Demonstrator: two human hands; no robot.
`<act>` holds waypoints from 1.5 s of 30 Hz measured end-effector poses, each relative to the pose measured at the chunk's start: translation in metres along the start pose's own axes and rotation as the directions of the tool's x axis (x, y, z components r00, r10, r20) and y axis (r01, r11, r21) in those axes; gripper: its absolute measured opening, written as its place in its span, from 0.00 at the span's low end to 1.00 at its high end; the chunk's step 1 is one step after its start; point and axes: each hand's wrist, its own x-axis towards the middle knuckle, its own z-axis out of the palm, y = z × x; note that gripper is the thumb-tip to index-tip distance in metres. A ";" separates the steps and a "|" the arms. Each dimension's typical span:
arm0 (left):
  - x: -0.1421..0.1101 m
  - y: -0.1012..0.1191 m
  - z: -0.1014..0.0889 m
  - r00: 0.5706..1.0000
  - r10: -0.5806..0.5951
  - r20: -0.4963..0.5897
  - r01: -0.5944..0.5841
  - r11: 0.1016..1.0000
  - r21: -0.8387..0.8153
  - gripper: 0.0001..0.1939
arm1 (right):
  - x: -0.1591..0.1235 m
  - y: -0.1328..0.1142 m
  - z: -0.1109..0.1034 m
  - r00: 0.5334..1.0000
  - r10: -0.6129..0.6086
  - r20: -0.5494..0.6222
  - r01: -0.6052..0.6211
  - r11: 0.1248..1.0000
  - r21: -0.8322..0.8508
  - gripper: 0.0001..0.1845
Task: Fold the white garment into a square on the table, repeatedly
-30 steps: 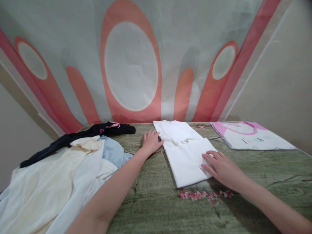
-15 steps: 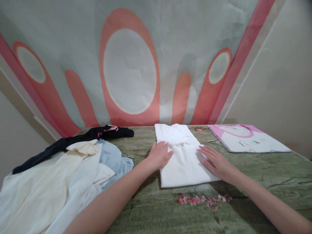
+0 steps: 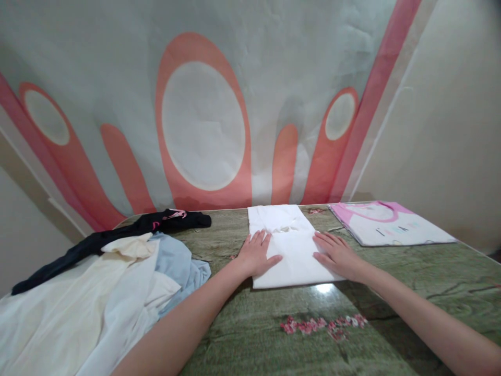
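Note:
A white garment (image 3: 293, 261), folded into a long panel, lies flat on the wood-patterned table (image 3: 235, 339). A crease with a small bunched part runs across it near the middle. On its left edge rests my left hand (image 3: 257, 254), open, thumb spread onto the cloth. My right hand (image 3: 340, 255) lies on the right edge, fingers stretched out and thumb apart. Both palms face down on the fabric, and neither hand grips it.
Left of me is a loose heap of clothes: a cream garment (image 3: 74, 297), a light blue one (image 3: 176, 261) and a black one (image 3: 97, 243). To the right lies a folded pink-and-white shirt (image 3: 395, 224). A patterned wall covering (image 3: 274, 78) rises behind the table.
The front edge of the white garment has shifted away from me. My left hand has flattened with its fingers spread, and my right thumb has moved apart. The camera view has tilted slightly.

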 end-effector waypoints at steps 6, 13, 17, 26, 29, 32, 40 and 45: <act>0.009 -0.013 -0.012 0.998 0.056 -0.028 -0.057 0.997 -0.056 0.39 | 0.040 0.008 -0.018 0.991 -0.120 -0.065 0.128 0.979 0.157 0.23; 0.013 -0.034 -0.019 0.939 -0.225 -0.259 0.120 0.923 -0.367 0.32 | 0.052 0.002 -0.028 0.996 -0.051 0.076 0.031 0.970 0.240 0.25; 0.014 -0.037 -0.019 0.937 -0.275 -0.214 0.152 0.875 -0.460 0.33 | 0.051 -0.003 -0.038 0.994 -0.027 0.109 -0.012 0.942 0.336 0.22; -0.025 -0.013 -0.049 0.940 -0.082 -0.330 -0.129 0.812 -0.569 0.30 | 0.003 -0.019 -0.105 0.970 -0.095 0.224 -0.082 0.739 0.668 0.15; -0.030 -0.007 -0.040 0.953 -0.110 -0.281 -0.067 0.830 -0.554 0.39 | -0.015 -0.024 -0.114 0.941 -0.163 0.298 -0.113 0.677 0.727 0.12; -0.022 -0.005 -0.021 0.974 -0.151 -0.168 0.028 0.820 -0.572 0.45 | -0.028 -0.031 -0.114 0.919 -0.205 0.338 -0.135 0.641 0.755 0.09; -0.023 0.009 -0.036 0.999 -0.029 0.017 0.031 0.624 -0.781 0.23 | -0.052 -0.035 -0.123 0.880 -0.285 0.379 -0.123 0.636 0.762 0.11; -0.065 0.022 -0.081 0.858 0.490 0.151 -0.061 0.390 -0.919 0.09 | -0.072 -0.035 -0.146 0.678 -0.529 0.510 -0.140 0.588 0.797 0.16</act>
